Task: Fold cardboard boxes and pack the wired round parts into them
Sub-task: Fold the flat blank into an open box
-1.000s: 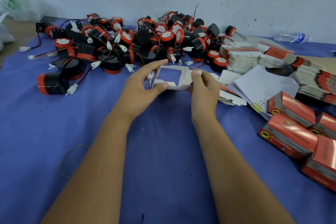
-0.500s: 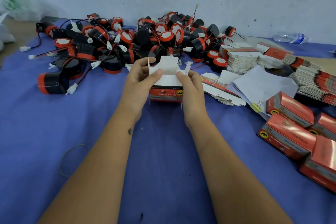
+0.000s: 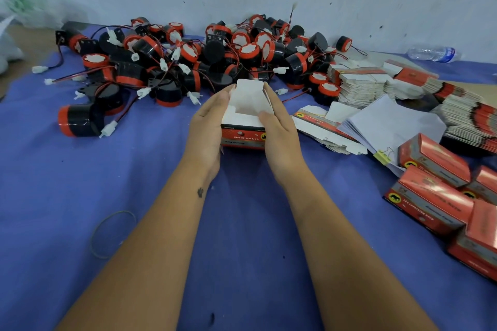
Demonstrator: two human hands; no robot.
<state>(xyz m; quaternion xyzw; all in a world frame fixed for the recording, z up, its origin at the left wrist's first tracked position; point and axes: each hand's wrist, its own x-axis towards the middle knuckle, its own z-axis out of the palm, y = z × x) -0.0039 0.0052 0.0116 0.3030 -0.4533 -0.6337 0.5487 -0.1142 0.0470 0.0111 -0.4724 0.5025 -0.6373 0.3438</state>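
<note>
Nearest, the left hand (image 3: 208, 126) and right hand (image 3: 278, 130) clasp the small red-printed cardboard box (image 3: 243, 133) between them, top flaps open, just above the blue cloth surface (image 3: 242, 223). Squeezing too hard could buckle its thin walls. Beyond, the tangled pile of black-and-red wired round parts (image 3: 215, 59) could snag wires when one is lifted.

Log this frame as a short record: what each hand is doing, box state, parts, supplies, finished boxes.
left hand: holds the left side of the box
right hand: holds the right side
box: upright on the blue cloth, top open, flap up, nothing visible inside
round parts: heaped behind the box
flat boxes: stacked right of the heap
closed boxes: at right
</note>
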